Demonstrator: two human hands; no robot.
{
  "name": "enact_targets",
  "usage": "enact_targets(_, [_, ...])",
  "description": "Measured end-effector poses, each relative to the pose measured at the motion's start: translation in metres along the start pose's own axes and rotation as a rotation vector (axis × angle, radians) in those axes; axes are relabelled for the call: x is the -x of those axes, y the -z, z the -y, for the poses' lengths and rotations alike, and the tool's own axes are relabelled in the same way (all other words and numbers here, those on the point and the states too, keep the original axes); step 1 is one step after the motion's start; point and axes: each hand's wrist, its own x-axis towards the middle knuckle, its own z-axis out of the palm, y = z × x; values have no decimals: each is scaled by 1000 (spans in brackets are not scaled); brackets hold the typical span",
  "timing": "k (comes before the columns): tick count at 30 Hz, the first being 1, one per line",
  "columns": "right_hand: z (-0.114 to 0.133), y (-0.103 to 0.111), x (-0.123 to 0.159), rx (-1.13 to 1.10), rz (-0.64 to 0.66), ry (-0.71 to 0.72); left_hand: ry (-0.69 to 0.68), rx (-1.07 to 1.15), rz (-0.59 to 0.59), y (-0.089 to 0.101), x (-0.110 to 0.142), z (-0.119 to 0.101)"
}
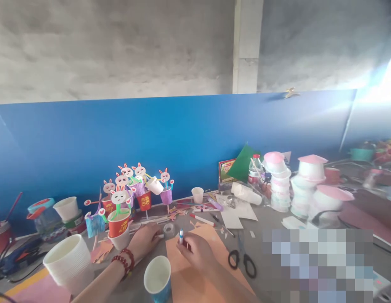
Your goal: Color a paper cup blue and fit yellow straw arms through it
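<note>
My right hand is closed around a marker, white with a blue end pointing up, above an orange paper sheet. My left hand, with a red bead bracelet at the wrist, rests on the table with its fingers bent together. A small white piece shows at those fingertips, too small to name. Just beyond them lies a roll of clear tape. Between my forearms stands a paper cup, blue outside and white inside. Left of my left hand, a red cup carries a rabbit-face figure.
Black-handled scissors lie right of the orange sheet. Stacked white cups stand at the left, by a glue gun. More rabbit cups line the back. Pink-topped cup towers and a bottle stand at the right.
</note>
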Motion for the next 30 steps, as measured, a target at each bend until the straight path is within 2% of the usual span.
enact_targets(4, [0, 1, 0, 17, -1, -10, 59, 273, -166, 8, -5, -8])
enact_targets(7, [0, 3, -1, 37, -10, -25, 114, 549, -215, 9, -11, -21])
enact_targets(11, [1, 6, -2, 64, -2, -14, 206, 903, -133, 5, -13, -44])
enact_targets(15, [3, 8, 1, 80, 14, 0, 305, 1142, -61, 1, -11, -60])
enact_targets(22, [3, 7, 2, 69, 19, -9, 360, 1332, -25, 2, -8, -73])
enact_targets(30, [4, 7, 2, 57, 28, -10, 325, 1328, -19, 3, -6, -79])
